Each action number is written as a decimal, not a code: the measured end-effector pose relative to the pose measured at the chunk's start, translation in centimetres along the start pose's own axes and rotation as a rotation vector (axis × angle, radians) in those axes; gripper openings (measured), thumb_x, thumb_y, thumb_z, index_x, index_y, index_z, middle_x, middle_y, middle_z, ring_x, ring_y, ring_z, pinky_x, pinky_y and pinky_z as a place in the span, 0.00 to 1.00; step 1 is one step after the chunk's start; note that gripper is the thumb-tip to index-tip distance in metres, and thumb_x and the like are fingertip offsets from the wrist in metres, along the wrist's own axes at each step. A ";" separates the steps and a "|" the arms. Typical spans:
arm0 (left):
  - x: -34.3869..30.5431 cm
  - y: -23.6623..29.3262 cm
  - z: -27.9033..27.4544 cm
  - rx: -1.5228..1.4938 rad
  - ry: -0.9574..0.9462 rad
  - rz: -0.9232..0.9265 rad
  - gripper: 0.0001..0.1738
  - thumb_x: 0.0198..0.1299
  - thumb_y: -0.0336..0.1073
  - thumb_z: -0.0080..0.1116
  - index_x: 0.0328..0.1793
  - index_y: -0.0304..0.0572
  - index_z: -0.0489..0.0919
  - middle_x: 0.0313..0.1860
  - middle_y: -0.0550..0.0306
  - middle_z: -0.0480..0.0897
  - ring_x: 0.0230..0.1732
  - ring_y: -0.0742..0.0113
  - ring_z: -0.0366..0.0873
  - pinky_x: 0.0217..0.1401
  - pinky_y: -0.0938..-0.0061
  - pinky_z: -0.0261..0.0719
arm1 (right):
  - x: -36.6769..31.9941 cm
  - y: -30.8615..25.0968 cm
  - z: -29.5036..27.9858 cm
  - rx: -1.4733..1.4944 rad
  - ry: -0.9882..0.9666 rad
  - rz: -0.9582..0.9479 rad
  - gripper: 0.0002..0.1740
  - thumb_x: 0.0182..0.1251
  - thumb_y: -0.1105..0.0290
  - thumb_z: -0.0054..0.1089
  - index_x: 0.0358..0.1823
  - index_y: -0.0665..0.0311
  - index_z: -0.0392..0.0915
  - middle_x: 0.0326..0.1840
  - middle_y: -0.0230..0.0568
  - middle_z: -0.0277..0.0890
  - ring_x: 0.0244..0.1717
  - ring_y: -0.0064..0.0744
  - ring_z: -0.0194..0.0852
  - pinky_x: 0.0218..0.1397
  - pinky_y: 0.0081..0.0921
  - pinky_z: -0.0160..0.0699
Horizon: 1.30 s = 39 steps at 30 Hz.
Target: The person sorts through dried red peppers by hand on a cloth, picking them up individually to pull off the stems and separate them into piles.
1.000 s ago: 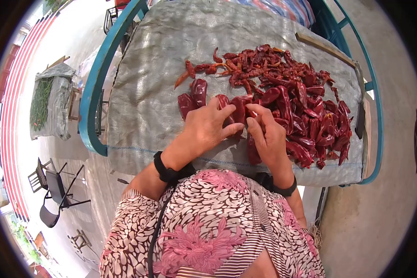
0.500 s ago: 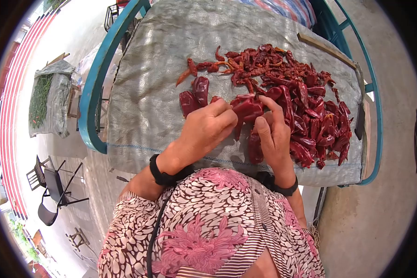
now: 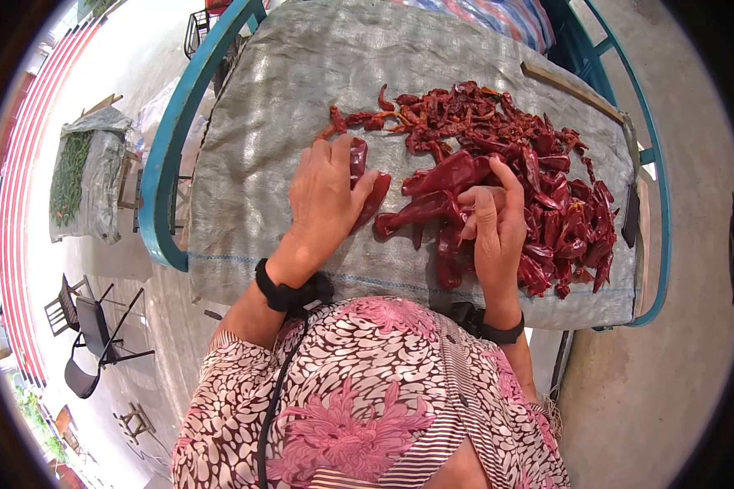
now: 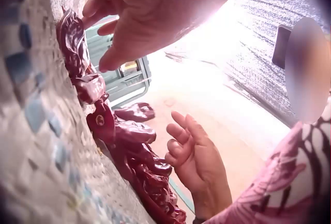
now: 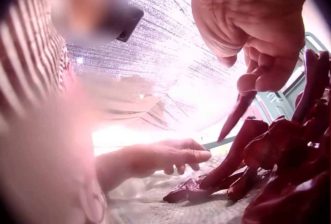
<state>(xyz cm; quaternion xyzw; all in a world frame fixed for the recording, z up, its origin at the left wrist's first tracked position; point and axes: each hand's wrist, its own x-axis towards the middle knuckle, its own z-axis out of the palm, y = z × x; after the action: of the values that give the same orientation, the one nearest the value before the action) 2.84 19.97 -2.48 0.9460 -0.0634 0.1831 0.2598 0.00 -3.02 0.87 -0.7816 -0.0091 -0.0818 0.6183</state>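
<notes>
Far left of the chilli pile [image 3: 546,171] runs the teal rail [image 3: 165,155], and the woven sack [image 3: 261,130] covers the desk between them. My left hand [image 3: 322,200] lies flat just left of the pile, fingers straight and released, pressing on a few separate chillies [image 3: 357,156] — a single chilli [image 3: 373,198] lies against my thumb. A careless sweep of that palm could, I think, push them away from the pile toward the rail.

At the pile's left edge my right hand [image 3: 493,228] has its fingers curled round a bunch of long chillies [image 3: 428,204], whose tips stick out leftward. The hold looks loose — one may slip out and drop back into the pile, or a brittle pod may crack. Pods on the pile's near side lie close to the sack's edge and could roll off.
</notes>
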 end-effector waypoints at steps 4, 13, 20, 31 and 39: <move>0.1 -1.0 0.6 0.095 -0.131 -0.028 0.34 0.54 0.40 0.76 0.66 0.42 0.76 0.49 0.47 0.82 0.51 0.45 0.78 0.53 0.54 0.78 | -0.4 0.2 -0.2 -0.061 -0.070 0.042 0.22 0.81 0.70 0.57 0.72 0.65 0.69 0.34 0.32 0.81 0.26 0.14 0.71 0.29 0.16 0.71; -1.0 2.7 -2.2 -0.507 -0.213 0.019 0.31 0.55 0.31 0.69 0.67 0.39 0.76 0.53 0.44 0.83 0.51 0.47 0.83 0.55 0.58 0.83 | -0.7 -0.3 -0.2 -0.206 -0.168 0.034 0.21 0.81 0.67 0.58 0.70 0.64 0.73 0.30 0.32 0.78 0.29 0.19 0.72 0.35 0.22 0.74; -2.3 3.0 -1.1 -0.655 -0.338 0.292 0.30 0.56 0.28 0.70 0.67 0.39 0.79 0.57 0.47 0.85 0.43 0.55 0.86 0.46 0.67 0.86 | -0.9 -0.4 -0.1 -0.040 -0.297 -0.194 0.16 0.81 0.66 0.59 0.63 0.65 0.79 0.41 0.41 0.85 0.37 0.25 0.81 0.42 0.23 0.79; -1.5 0.8 -2.7 -0.010 -0.228 -0.223 0.35 0.61 0.47 0.72 0.72 0.43 0.74 0.49 0.50 0.79 0.43 0.53 0.83 0.44 0.59 0.82 | -0.5 -0.4 0.0 0.063 -0.056 0.027 0.18 0.83 0.68 0.55 0.67 0.65 0.74 0.39 0.33 0.83 0.27 0.14 0.71 0.31 0.16 0.71; -2.2 -1.5 -1.7 0.052 -0.286 -0.249 0.42 0.58 0.40 0.69 0.79 0.44 0.66 0.42 0.51 0.81 0.39 0.52 0.83 0.43 0.61 0.81 | -0.7 0.6 -0.1 -0.161 -0.214 -0.015 0.22 0.82 0.65 0.57 0.71 0.65 0.71 0.37 0.34 0.80 0.27 0.16 0.70 0.32 0.19 0.73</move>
<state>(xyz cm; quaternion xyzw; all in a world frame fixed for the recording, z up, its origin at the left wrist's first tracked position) 0.55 22.16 -2.64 0.9693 0.0224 0.0148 0.2443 -0.67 -3.22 0.22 -0.8327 -0.0743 -0.0033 0.5486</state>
